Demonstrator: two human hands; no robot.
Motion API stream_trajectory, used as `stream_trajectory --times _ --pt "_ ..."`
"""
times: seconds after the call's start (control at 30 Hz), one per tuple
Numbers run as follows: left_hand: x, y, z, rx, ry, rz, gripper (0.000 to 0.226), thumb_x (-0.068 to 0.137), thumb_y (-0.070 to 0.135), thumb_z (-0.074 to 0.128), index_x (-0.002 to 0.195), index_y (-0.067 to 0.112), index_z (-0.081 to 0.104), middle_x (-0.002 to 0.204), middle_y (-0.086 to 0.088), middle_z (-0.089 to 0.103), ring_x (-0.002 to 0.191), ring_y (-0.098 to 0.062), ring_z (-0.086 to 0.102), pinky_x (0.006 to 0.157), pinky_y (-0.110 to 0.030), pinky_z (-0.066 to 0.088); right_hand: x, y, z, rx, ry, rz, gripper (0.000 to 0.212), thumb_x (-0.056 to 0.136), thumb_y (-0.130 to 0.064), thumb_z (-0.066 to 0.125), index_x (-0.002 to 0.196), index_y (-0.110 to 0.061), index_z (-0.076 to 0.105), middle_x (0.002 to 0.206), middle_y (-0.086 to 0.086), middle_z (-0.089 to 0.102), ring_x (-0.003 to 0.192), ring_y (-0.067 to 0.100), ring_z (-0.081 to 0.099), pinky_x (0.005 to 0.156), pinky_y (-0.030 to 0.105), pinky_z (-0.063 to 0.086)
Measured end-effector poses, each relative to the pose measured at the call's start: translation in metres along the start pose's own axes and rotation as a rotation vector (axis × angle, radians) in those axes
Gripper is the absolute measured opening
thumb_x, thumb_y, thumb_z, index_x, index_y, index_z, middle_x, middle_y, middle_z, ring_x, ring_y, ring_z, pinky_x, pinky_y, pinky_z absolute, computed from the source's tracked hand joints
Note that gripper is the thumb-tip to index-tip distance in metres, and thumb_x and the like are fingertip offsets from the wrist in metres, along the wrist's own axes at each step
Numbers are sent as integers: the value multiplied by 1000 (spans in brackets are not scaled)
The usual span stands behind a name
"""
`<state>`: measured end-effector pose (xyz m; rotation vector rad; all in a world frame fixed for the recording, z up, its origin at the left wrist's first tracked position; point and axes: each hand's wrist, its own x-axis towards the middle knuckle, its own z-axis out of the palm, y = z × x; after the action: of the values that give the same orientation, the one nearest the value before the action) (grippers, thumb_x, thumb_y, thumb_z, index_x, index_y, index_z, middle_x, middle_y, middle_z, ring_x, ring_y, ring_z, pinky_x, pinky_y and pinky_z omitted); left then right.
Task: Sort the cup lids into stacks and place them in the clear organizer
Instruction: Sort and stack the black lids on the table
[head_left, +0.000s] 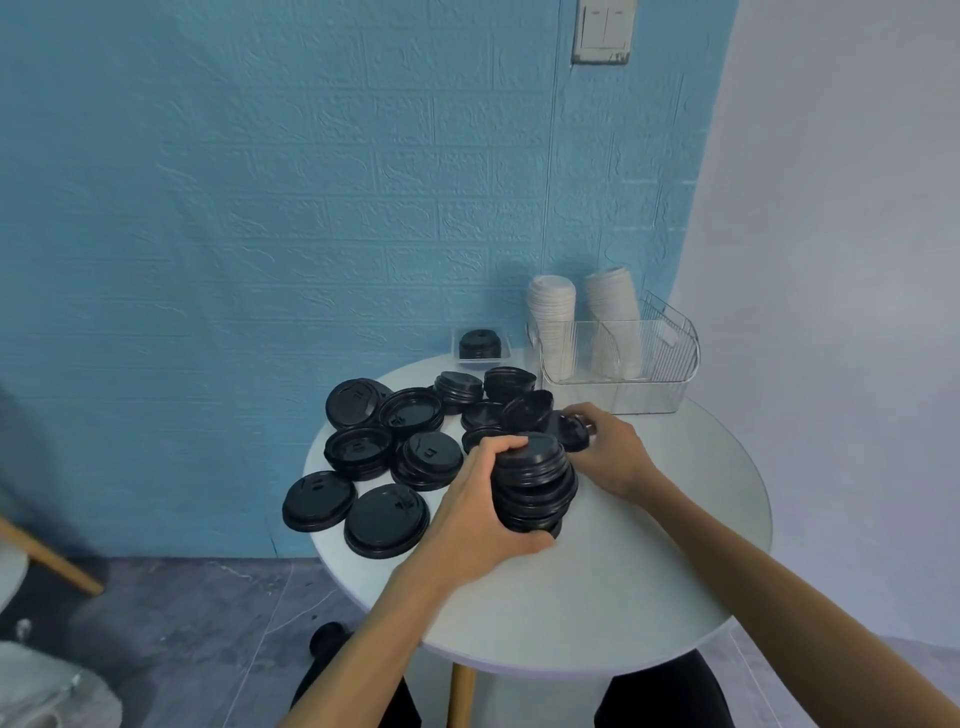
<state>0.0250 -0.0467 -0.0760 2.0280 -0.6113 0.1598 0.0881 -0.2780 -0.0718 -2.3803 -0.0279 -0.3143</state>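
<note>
Head camera looks down on a round white bench (623, 571) set against a blue brick-patterned wall (260, 208). I have my left hand (483, 514) clamped around a tall stack of black lids (535, 483), fingers curled over its top edge and thumb under its lower end, the stack leaning a little and sitting at the middle of the bench. I reach my right hand (608, 447) just behind that stack, fingers closed on a single black lid (571, 428) at the edge of the pile. Loose black lids (400, 447) lie scattered over the left and far side of the bench, some flat, some overlapping, a few already in short stacks. At the far right stands the clear organizer (654, 358), holding two columns of white lids (553, 322), the right one tilted. Beside it to the left, a small clear tray (457, 338) carries a short stack of black lids
</note>
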Motion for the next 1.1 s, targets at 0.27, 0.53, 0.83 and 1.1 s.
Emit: stream_trajectory --times 0.27,0.53,0.83,1.1 --pt "-1 1 -2 -16 63 42 95 58 35 95 133 50 38 129 20 54 122 -5 56 104 -35 50 -60 2 -18 -49 -79 -70 65 60 -56 85 119 -43 61 110 -23 69 101 -1 64 92 27 53" --pt "1 4 -8 -149 102 -12 94 58 26 96 132 48 42 124 17 62 115 -2 61 100 -28 51 -88 10 -20 -14 -58 -100 62 63 -53 79 120 -42 60 112 -21 66 105 0 62 94 24 49" --pt "14 12 -9 -164 116 -3 95 60 18 97 132 45 42 121 17 66 112 0 64 92 -16 49 -87 3 -11 -43 -170 -119 56 68 -43 86 111 -60 54 103 -39 61 109 -11 51 92 7 34" --pt "18 12 1 -116 30 -3 95 59 24 96 132 49 40 124 17 63 115 2 61 89 -8 46 -86 -9 4 78 -195 -35 95 55 -57 89 134 -43 40 117 -25 66 115 3 59 106 34 41"
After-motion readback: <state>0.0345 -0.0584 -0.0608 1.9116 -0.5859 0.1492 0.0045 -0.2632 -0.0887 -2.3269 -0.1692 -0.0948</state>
